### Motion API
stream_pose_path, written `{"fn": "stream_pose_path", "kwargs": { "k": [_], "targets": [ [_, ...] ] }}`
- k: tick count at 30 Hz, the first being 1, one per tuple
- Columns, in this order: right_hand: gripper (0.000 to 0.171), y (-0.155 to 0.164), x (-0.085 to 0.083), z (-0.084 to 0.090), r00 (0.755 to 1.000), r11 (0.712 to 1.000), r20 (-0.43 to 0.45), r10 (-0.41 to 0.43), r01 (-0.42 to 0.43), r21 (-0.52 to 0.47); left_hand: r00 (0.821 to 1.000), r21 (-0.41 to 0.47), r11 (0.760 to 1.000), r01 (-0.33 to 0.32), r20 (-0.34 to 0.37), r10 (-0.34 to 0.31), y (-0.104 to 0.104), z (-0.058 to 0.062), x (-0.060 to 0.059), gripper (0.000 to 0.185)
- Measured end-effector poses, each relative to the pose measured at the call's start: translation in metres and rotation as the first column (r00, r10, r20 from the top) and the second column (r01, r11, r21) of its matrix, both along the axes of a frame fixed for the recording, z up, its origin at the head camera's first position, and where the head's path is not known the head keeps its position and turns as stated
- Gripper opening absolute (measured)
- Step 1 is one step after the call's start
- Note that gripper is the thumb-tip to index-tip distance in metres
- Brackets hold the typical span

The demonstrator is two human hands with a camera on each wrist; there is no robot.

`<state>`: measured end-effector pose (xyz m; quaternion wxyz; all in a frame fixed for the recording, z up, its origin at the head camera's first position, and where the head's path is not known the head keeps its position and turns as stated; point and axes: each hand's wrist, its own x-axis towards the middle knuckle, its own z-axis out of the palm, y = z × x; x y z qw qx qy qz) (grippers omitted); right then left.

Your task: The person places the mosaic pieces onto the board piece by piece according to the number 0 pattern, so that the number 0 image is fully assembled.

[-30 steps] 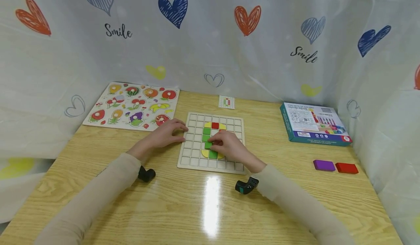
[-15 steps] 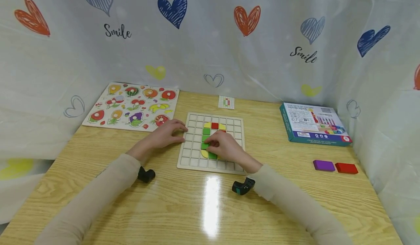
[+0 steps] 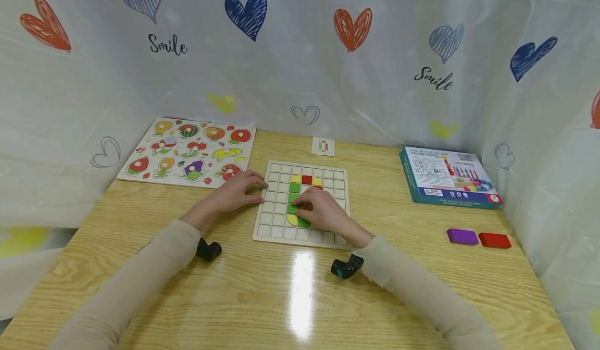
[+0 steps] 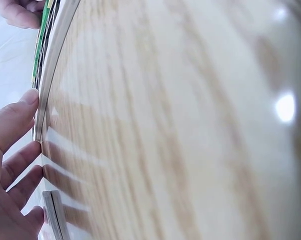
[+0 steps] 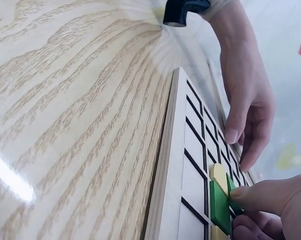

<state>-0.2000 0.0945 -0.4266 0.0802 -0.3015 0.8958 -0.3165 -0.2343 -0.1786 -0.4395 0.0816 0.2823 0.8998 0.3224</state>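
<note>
Wooden grid board [image 3: 274, 225] lies at the middle of a pale wood table [image 3: 234, 298], with a column of green, yellow and red tiles set in its squares. The right hand [image 3: 321, 210] lies over the lower part of that column, its fingers bent and pinching a green tile [image 5: 219, 207] that sits in the grid. Compared with a second ago, this hand has slid a little to the left and toward the near edge, and it now covers more of the green squares; the tile looks close to seated, though that is a judgement. The left hand [image 3: 236, 191] has not moved: its fingers lie fairly straight, pressing the board's left edge to steady it.

From the head camera the tile is mostly hidden under the fingers. The right wrist camera shows it plainly, a green piece gripped at one corner beside a yellow tile [image 5: 219, 174]. The left wrist camera shows only fingertips [image 4: 28, 100] against the board's thin edge.

A fruit puzzle [image 3: 187, 152] lies to the left, a teal box [image 3: 447, 178] to the right, with a purple block [image 3: 462, 236] and a red block [image 3: 495, 240] nearer.
</note>
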Motion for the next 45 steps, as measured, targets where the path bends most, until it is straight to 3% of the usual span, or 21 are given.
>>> {"fn": "stream_pose_path", "kwargs": {
  "k": [11,25,33,40,45],
  "targets": [
    [0.019,0.000,0.000,-0.002,1.000,1.000,-0.001,-0.020,0.020,0.012,1.000,-0.014,1.000,-0.002,0.019,0.002,0.000,0.000,-0.002,0.034],
    [0.018,-0.002,-0.002,-0.005,0.999,1.000,0.010,-0.031,0.031,-0.003,1.000,-0.003,1.000,0.010,-0.009,-0.010,-0.003,-0.001,-0.002,0.035],
    [0.022,0.008,-0.003,-0.007,0.990,0.990,0.118,-0.079,0.092,-0.107,1.000,0.003,1.000,0.015,-0.011,-0.015,-0.002,-0.003,-0.003,0.035],
    [0.027,0.023,0.001,-0.006,0.991,0.975,0.107,-0.084,0.104,-0.198,1.000,-0.003,1.000,0.018,-0.021,-0.018,-0.003,-0.004,-0.003,0.036],
    [0.027,0.040,0.007,0.001,0.979,0.958,0.146,-0.139,0.170,-0.230,1.000,-0.016,1.000,0.021,-0.018,-0.021,-0.003,-0.002,-0.003,0.036]
  ]
}}
